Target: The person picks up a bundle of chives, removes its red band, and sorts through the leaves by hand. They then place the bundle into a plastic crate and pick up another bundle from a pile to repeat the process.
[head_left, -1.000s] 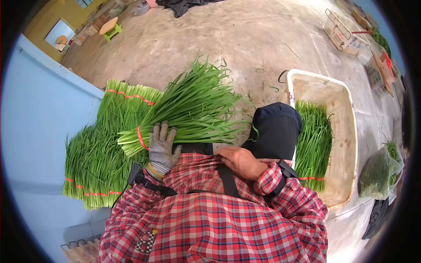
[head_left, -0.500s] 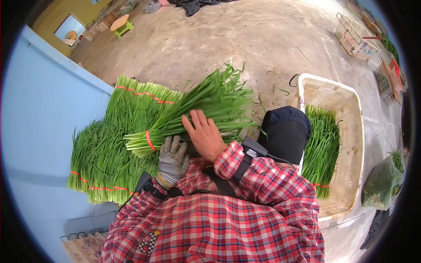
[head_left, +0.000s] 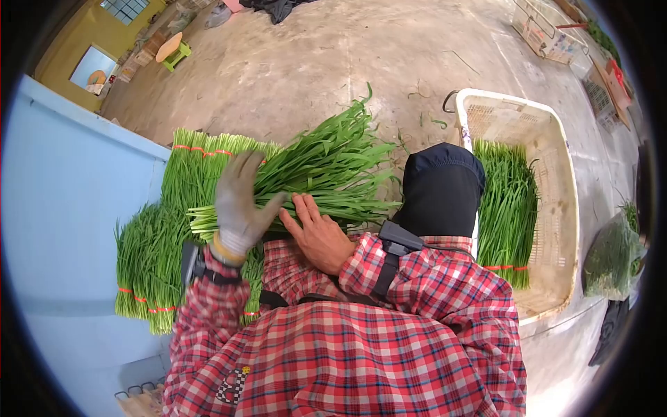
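A loose-leaved green bundle (head_left: 326, 167) lies across my lap, its pale stem ends to the left. My left hand (head_left: 243, 201), in a grey glove, is over the stem end with fingers spread and thumb apart, hiding the bundle's band. Bare, my right hand (head_left: 316, 233) rests on the near edge of the leaves, fingers slightly apart. Left of the hands lie stacked green bundles (head_left: 153, 250) tied with red bands.
On the right stands a white plastic crate (head_left: 566, 201) holding banded greens (head_left: 506, 208). My dark-covered knee (head_left: 441, 187) is beside it. A blue wall (head_left: 76, 208) borders the left. Farther right is a plastic bag of greens (head_left: 608, 260).
My left hand has moved up from below the bundle onto its stem end. My right hand has slid slightly down to the leaves' near edge. The view has shifted a little.
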Demonstrator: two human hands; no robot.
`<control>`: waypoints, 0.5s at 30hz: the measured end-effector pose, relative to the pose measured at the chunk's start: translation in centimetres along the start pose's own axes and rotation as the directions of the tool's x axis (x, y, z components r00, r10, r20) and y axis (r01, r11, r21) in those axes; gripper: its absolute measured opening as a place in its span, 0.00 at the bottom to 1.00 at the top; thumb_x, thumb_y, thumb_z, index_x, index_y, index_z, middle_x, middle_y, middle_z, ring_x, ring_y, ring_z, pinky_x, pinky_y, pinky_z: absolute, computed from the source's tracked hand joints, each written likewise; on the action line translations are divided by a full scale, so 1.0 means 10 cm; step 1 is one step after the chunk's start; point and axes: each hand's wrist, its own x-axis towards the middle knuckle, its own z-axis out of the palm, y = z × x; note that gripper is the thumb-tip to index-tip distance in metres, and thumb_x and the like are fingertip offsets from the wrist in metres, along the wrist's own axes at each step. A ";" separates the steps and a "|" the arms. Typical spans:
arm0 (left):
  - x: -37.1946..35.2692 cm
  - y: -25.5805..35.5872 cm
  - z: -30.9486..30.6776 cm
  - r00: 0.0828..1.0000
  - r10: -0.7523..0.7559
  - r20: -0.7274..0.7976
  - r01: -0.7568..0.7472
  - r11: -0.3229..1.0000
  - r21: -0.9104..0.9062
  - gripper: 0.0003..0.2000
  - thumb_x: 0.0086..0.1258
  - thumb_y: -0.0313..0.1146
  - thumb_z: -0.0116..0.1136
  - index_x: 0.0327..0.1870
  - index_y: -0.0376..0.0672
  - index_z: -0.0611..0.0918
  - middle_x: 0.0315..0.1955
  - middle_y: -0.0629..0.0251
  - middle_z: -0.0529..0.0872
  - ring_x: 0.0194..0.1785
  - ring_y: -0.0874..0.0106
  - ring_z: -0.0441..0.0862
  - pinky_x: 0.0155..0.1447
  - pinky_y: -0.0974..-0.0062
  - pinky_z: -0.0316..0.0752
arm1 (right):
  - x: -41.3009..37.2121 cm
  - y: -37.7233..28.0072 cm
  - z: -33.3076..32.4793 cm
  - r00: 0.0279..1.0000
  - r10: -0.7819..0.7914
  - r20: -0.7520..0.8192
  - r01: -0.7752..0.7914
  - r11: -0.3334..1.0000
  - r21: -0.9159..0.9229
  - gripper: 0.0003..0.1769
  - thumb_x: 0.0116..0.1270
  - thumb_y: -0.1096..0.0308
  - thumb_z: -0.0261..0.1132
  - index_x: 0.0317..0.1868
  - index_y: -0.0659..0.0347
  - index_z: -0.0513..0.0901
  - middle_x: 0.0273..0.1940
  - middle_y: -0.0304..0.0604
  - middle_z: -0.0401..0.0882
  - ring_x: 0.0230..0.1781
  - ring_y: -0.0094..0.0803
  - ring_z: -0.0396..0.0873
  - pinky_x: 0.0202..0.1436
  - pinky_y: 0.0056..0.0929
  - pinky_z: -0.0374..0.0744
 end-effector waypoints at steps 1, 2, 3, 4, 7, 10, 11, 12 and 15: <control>0.10 -0.04 0.13 1.000 0.001 -0.001 -0.001 1.000 0.000 0.27 0.52 0.31 0.69 0.57 0.39 0.77 0.52 0.47 0.79 0.58 0.51 0.74 0.61 0.58 0.71 | 0.01 0.00 0.01 1.000 0.001 0.025 -0.001 1.000 -0.011 0.34 0.62 0.72 0.56 0.70 0.63 0.61 0.68 0.67 0.57 0.70 0.60 0.60 0.58 0.44 0.78; 0.15 -0.13 0.34 0.997 0.032 0.073 -0.042 0.989 0.145 0.31 0.53 0.33 0.70 0.60 0.39 0.74 0.52 0.47 0.80 0.58 0.52 0.76 0.61 0.59 0.71 | 0.02 0.00 0.02 0.999 0.003 0.047 -0.001 1.000 -0.025 0.34 0.62 0.72 0.56 0.70 0.63 0.61 0.68 0.67 0.57 0.70 0.60 0.60 0.58 0.43 0.78; 0.23 -0.20 0.48 0.987 0.054 0.150 -0.095 0.954 0.283 0.35 0.53 0.36 0.71 0.64 0.40 0.72 0.52 0.47 0.82 0.57 0.52 0.77 0.61 0.61 0.72 | 0.03 0.01 0.02 0.999 0.004 0.040 -0.003 1.000 -0.030 0.34 0.62 0.72 0.56 0.70 0.63 0.61 0.68 0.67 0.57 0.70 0.60 0.60 0.58 0.43 0.78; 0.36 -0.23 0.52 0.987 0.064 0.148 -0.104 0.953 0.283 0.35 0.53 0.36 0.71 0.64 0.40 0.72 0.52 0.47 0.82 0.57 0.52 0.77 0.61 0.61 0.72 | 0.03 0.01 0.03 1.000 -0.002 0.021 0.002 1.000 -0.015 0.33 0.62 0.72 0.56 0.70 0.63 0.61 0.68 0.67 0.57 0.70 0.60 0.60 0.58 0.43 0.79; 0.62 -0.43 0.70 0.706 -0.387 0.593 0.366 0.916 0.163 0.34 0.55 0.37 0.70 0.65 0.41 0.73 0.48 0.50 0.85 0.52 0.57 0.83 0.57 0.65 0.76 | 0.01 0.01 0.05 1.000 -0.012 -0.008 0.012 1.000 0.010 0.33 0.62 0.72 0.56 0.69 0.62 0.62 0.69 0.65 0.57 0.70 0.59 0.60 0.58 0.42 0.79; 0.57 -0.98 0.92 0.890 -0.289 0.352 0.399 0.869 -0.293 0.28 0.57 0.38 0.68 0.61 0.41 0.78 0.43 0.52 0.88 0.45 0.60 0.86 0.52 0.68 0.78 | -0.01 0.02 0.05 0.999 -0.038 0.020 0.038 0.999 0.018 0.33 0.62 0.72 0.56 0.69 0.62 0.62 0.70 0.64 0.56 0.71 0.58 0.59 0.57 0.43 0.79; 0.60 -1.07 0.90 0.859 -0.328 0.393 0.450 0.849 -0.276 0.26 0.58 0.37 0.68 0.59 0.41 0.79 0.45 0.52 0.87 0.46 0.61 0.86 0.52 0.68 0.78 | -0.01 0.04 0.07 0.999 -0.046 0.020 0.046 0.999 -0.001 0.33 0.61 0.73 0.56 0.69 0.61 0.62 0.71 0.63 0.55 0.72 0.58 0.58 0.57 0.44 0.78; 0.59 -1.15 0.87 0.825 -0.364 0.432 0.500 0.827 -0.258 0.24 0.58 0.37 0.68 0.57 0.41 0.80 0.47 0.51 0.87 0.46 0.61 0.86 0.52 0.68 0.78 | 0.00 0.06 0.07 0.998 -0.052 0.019 0.053 0.998 -0.021 0.34 0.61 0.73 0.57 0.70 0.61 0.62 0.71 0.63 0.53 0.72 0.57 0.56 0.57 0.45 0.78; 0.53 -1.08 0.71 0.802 -0.456 0.385 0.567 0.784 -0.252 0.24 0.58 0.37 0.68 0.57 0.41 0.80 0.43 0.52 0.88 0.45 0.62 0.86 0.51 0.68 0.78 | 0.02 0.07 0.07 0.996 -0.088 0.014 0.088 0.995 -0.053 0.36 0.59 0.73 0.58 0.70 0.60 0.62 0.72 0.62 0.51 0.73 0.57 0.55 0.57 0.47 0.77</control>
